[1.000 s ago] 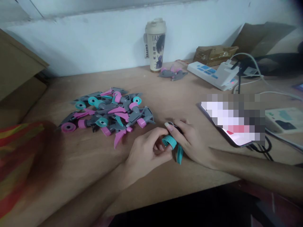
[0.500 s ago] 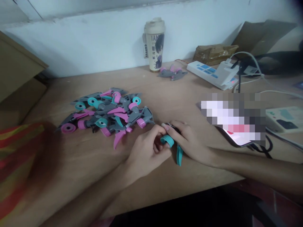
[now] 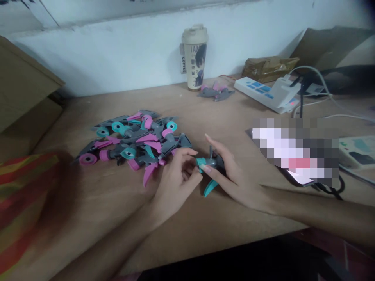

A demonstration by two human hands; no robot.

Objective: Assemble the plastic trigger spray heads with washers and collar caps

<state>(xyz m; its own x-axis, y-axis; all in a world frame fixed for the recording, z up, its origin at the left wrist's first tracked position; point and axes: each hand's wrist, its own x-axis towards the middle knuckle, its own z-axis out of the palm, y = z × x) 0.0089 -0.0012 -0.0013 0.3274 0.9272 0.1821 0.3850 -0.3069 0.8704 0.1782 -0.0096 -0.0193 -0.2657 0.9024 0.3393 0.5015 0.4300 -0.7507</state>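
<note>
While the right hand [image 3: 230,169] grips the grey sprayer [image 3: 209,163], between both hands and right of the pile [image 3: 129,134], its thumb presses near the teal cap [image 3: 200,164], likely for steadiness. And the left hand [image 3: 174,177]? Fingers curled around the cap's end; whether they pinch, I can't tell! The trigger [image 3: 210,188] pokes out below, leaving the cap accessible.
</note>
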